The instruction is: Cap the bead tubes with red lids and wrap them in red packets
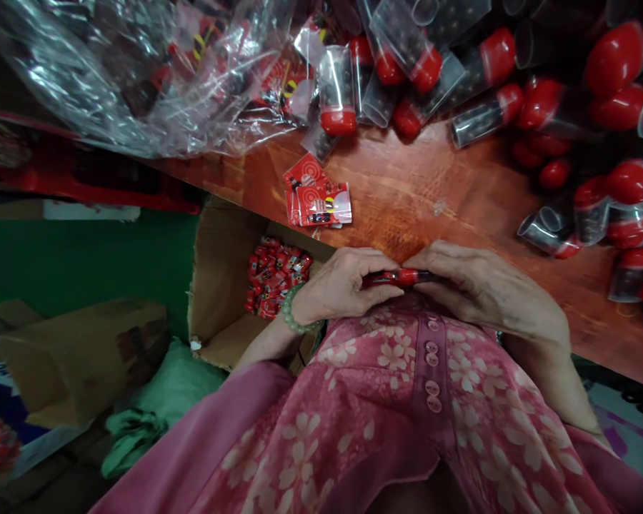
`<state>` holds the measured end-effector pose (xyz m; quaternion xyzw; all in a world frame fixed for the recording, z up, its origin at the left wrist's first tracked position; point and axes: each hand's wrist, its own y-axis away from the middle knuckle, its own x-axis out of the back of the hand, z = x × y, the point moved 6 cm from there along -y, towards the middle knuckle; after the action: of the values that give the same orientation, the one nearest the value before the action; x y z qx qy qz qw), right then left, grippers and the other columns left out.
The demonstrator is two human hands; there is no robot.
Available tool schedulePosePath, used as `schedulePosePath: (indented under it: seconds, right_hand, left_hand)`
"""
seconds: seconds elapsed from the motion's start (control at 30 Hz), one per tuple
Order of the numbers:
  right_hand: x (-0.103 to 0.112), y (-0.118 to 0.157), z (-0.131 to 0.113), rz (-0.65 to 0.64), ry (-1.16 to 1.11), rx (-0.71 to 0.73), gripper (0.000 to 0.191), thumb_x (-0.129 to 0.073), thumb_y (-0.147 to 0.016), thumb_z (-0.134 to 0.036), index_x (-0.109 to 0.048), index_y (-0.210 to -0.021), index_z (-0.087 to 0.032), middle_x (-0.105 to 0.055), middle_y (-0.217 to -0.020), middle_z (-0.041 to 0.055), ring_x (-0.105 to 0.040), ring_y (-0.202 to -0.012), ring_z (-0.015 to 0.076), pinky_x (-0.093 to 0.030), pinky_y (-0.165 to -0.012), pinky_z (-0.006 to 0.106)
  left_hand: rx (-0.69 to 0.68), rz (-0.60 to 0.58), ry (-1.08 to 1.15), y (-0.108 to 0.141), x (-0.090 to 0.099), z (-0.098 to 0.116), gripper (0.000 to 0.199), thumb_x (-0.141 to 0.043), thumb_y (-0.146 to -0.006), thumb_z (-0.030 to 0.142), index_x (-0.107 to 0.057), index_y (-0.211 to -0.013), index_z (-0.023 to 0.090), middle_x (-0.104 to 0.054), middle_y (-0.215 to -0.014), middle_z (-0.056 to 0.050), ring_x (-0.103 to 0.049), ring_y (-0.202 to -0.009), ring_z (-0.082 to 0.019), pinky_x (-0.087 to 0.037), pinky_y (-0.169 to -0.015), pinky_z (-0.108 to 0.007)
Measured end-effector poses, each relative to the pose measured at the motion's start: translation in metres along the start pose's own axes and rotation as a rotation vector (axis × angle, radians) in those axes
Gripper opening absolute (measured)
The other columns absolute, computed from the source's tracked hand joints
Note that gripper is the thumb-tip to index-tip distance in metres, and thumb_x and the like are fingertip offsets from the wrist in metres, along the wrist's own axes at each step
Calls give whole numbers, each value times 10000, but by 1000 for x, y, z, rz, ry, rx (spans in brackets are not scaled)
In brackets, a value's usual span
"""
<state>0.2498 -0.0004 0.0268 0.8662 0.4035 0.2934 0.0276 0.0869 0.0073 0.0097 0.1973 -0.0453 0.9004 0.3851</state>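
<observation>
Close to my body, at the table's front edge, both hands hold a small red and black tube [408, 276]. My left hand [348, 280], with a green bead bracelet at the wrist, pinches its left end, where a red printed wrapper shows. The fingers of my right hand [461, 280] close round the dark right end and partly hide it. Just beyond my left hand lies a small stack of red printed wrappers [321, 203]. Several clear tubes with rounded red caps [339, 120] are scattered at the back and right of the table.
A brown wooden table [386, 185] spans the view. Crumpled clear plastic bags [155, 93] with red wrappers lie at the back left. Below the table edge on the left, an open cardboard box [222, 235] holds wrapped red pieces [276, 275]. Another carton [86, 350] stands farther left.
</observation>
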Motion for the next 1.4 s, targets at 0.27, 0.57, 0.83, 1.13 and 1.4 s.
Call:
schedulePosePath:
  seconds: [0.27,0.57,0.83,1.13,1.4]
  right_hand:
    - [1,-2,4,-2,-55,-42,191,-597,-984,-284,-653,-1154,-214,-739,-1035,48,-706,-911,207,-519,-804,323]
    - [1,-4,14,-110,-156,-86,163,-666,-899,-267,-597,-1043,-231,-726,-889,2,-673,-749,172,-443,-664,274]
    - [6,3,21,25,-271,-81,384,-800,-833,-369,-616,-1138,-223,-743,-990,21,-695,-808,189,-485,-697,284]
    - [20,31,23,311,-181,-41,130,-645,-992,-286,-708,-1061,-196,-729,-849,18,-654,-698,140,-488,-643,267]
    - [24,42,23,412,-211,-81,134,-694,-956,-240,-747,-1078,-252,-750,-887,11,-683,-748,157,-532,-711,291]
  left_hand:
    - [57,52,-13,-9,-2,-1,285,-641,-968,381,-761,-913,129,-746,-800,-59,-643,-670,-124,-465,-644,-235]
    - [127,-97,146,-19,-10,-4,277,-660,-926,401,-761,-856,153,-730,-750,-29,-618,-637,-107,-448,-639,-233]
    - [126,-32,88,-23,-12,-3,240,-647,-903,346,-761,-861,139,-745,-753,-39,-605,-620,-110,-441,-632,-240]
    - [126,-17,30,-25,-12,-4,252,-610,-932,340,-751,-915,132,-747,-777,-46,-626,-654,-120,-454,-645,-243]
    - [118,3,12,-28,-9,4,390,-754,-862,504,-731,-1037,155,-778,-911,-55,-697,-779,-163,-507,-755,-274]
